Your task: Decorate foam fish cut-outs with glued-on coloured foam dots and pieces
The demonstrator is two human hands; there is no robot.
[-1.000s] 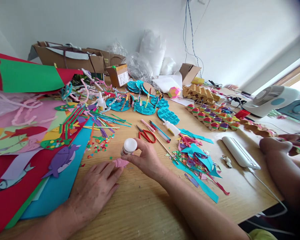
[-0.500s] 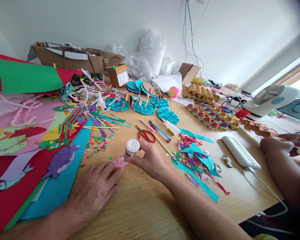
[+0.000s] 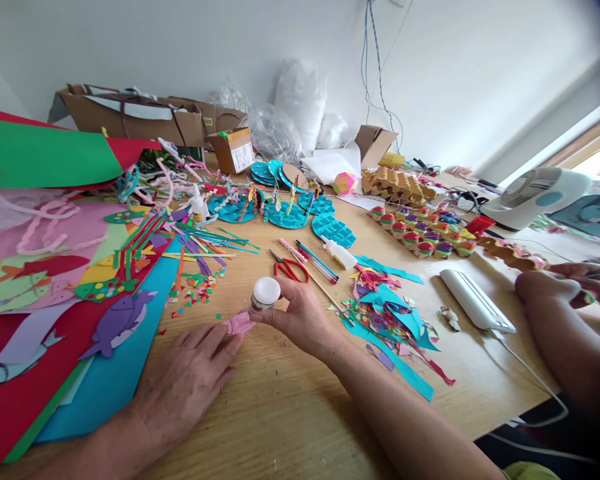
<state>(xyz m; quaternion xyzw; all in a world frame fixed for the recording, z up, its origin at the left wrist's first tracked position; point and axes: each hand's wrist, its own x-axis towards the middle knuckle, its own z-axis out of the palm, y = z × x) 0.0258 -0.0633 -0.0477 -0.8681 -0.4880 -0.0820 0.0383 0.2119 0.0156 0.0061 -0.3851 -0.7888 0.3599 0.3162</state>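
Two bare hands meet over a wooden table point(image 3: 280, 413). The left hand point(image 3: 190, 373) lies palm down, its fingers close together and gripping nothing; their tips rest on the near edge of a piece of pink paper point(image 3: 237, 324), which lies on the tabletop in front of the person. The right hand point(image 3: 303, 320) holds a small white-capped container point(image 3: 265, 293) between thumb and fingers — cap uppermost, at the paper's right end; from here I cannot tell whether container and paper touch. Just beyond lie red-handled scissors point(image 3: 291, 269), blades parted, with pens point(image 3: 317, 261) and a white glue bottle point(image 3: 339, 253) near them. To the right spreads a heap of paper scraps point(image 3: 387, 317); to the left, a purple paper fish point(image 3: 123, 321) — and, at far right, a co-worker's forearm point(image 3: 570, 340).
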